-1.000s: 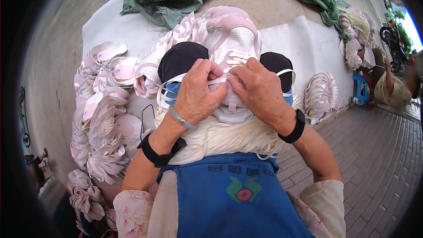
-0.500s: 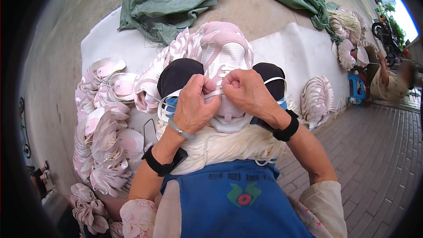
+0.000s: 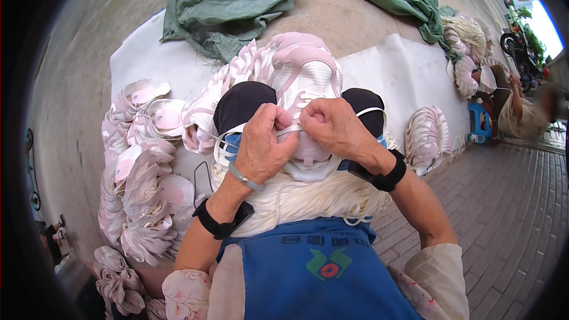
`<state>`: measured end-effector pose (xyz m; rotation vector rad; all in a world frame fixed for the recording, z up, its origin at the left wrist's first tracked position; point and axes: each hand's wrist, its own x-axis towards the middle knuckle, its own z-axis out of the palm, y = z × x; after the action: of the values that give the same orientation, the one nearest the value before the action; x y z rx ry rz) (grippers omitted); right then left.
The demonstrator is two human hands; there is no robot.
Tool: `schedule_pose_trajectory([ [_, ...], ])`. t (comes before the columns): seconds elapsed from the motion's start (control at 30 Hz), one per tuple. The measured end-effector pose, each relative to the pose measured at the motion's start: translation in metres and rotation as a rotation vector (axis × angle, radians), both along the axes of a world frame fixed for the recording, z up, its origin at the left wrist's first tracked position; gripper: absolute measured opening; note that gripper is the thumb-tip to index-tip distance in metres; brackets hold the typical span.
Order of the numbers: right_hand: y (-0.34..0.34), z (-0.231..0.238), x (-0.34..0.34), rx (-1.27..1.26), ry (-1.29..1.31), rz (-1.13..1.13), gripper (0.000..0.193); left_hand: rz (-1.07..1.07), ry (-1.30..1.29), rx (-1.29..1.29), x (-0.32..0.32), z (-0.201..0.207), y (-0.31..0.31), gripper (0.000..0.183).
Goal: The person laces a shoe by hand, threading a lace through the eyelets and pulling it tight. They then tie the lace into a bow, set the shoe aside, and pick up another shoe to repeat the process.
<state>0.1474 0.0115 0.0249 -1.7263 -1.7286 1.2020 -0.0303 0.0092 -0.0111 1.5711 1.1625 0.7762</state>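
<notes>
Between my knees lies a pink and white shoe upper (image 3: 311, 77), its toe pointing away from me. A white shoelace (image 3: 288, 130) crosses its lacing area. My left hand (image 3: 265, 142) is closed, thumb and fingers pinching the lace from the left side. From the right, my right hand (image 3: 339, 128) is curled closed over the lace, close to the left one; its fingertips are partly hidden. Loose lace loops hang by my left knee. A thick bundle of cream laces (image 3: 314, 198) lies across my lap above the blue apron (image 3: 284, 272).
Stacked shoe uppers (image 3: 139, 201) fill the left side, and another stack (image 3: 425, 136) stands at the right. Green sacks (image 3: 234, 6) lie beyond the white sheet (image 3: 379, 71). Another person (image 3: 524, 109) sits at the far right beside a blue stool (image 3: 479, 120).
Both hands stay at the lacing area with almost the same grip. The whole view has shifted very slightly; nothing was let go.
</notes>
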Motion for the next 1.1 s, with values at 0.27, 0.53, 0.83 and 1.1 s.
schedule_pose_trajectory([
  [0.27, -0.001, 0.007, 0.012, -0.005, 0.071, 0.119, 0.018, -0.012, 0.016, 0.053, 0.001, 0.0, 0.0, 0.025],
  [0.53, 0.008, 0.009, 0.016, -0.229, 0.148, 0.162, 0.016, -0.009, 0.002, 0.028, 0.003, 0.004, 0.0, 0.022],
  [0.83, -0.006, 0.026, 0.023, -0.182, 0.037, 0.185, 0.019, 0.014, 0.011, 0.064, 0.007, 0.002, -0.002, 0.021],
  [1.1, -0.021, -0.004, 0.014, 0.266, 0.014, 0.107, 0.016, 0.001, 0.011, 0.034, 0.007, 0.002, -0.002, 0.02],
])
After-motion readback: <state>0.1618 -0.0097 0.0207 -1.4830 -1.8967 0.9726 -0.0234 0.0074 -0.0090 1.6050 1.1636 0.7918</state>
